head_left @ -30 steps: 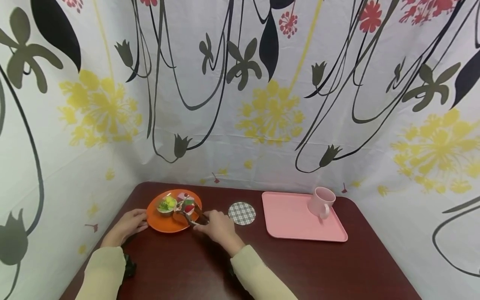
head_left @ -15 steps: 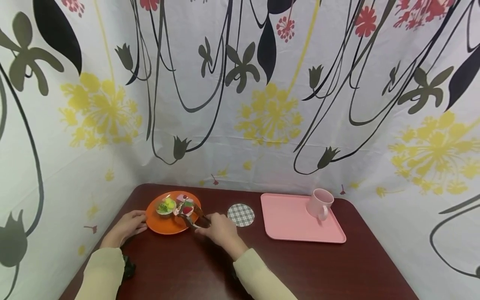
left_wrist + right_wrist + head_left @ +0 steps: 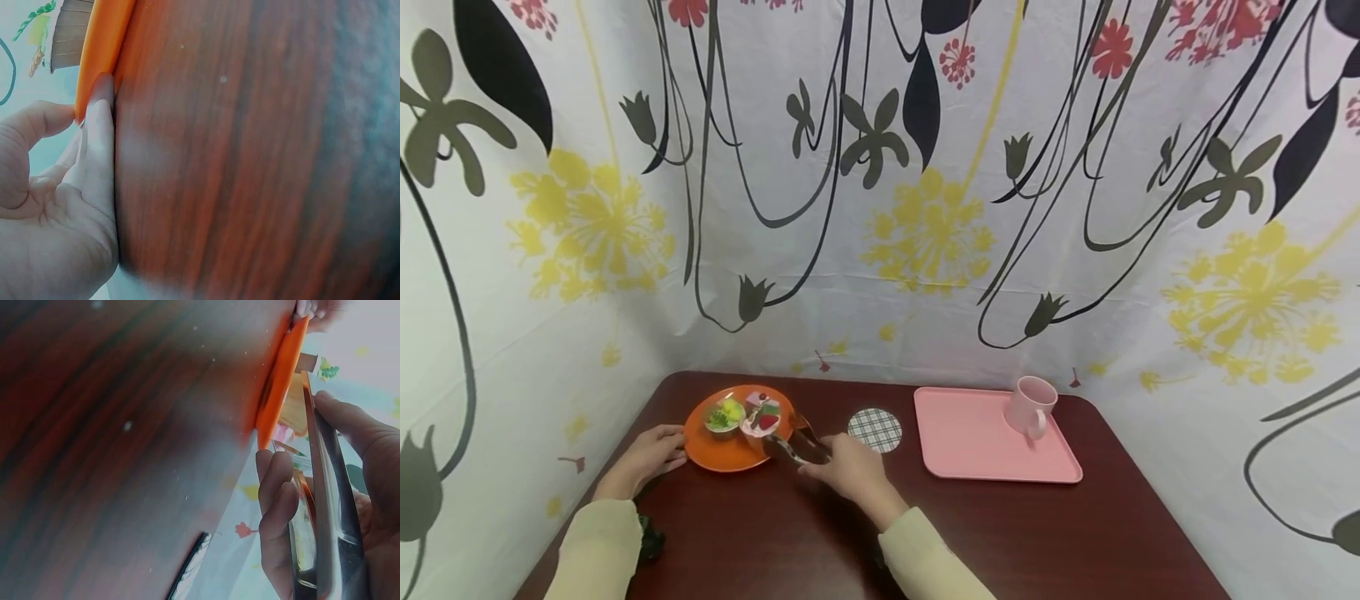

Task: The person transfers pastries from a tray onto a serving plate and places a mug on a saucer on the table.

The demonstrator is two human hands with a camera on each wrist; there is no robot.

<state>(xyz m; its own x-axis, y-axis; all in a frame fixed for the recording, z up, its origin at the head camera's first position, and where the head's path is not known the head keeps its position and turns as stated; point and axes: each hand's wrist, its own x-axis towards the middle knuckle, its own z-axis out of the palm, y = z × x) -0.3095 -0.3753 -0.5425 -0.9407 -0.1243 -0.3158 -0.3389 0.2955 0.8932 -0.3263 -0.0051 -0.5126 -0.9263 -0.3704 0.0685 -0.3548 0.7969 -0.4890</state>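
**Spread tongs [image 3: 328,506] hung at the edge of an orange plate [image 3: 718,460]**

The dark red-brown, wood-grained bench [image 3: 1000,533] carried everything. On its right half lay a rectangular pink tray [image 3: 966,446], and in the tray's far right part stood a paler pink mug [image 3: 1027,407], upright; what it held could not be seen. The round, glossy orange plate was near the far left corner, bearing a cluster of small sweets. The left hand [image 3: 651,458] pinched its left rim, thumb above and fingers below. The right hand [image 3: 850,471], well apart from the left, was wrapped round the shiny metal tongs, their tips separated. A round checked coaster [image 3: 876,430] lay between plate and tray. Smallest were the sweets: a tart [image 3: 726,415] topped in green and yellow, a strawberry-topped cake [image 3: 762,422] just beside the tongs, contact unclear, and a pink-topped cake [image 3: 757,399] behind.
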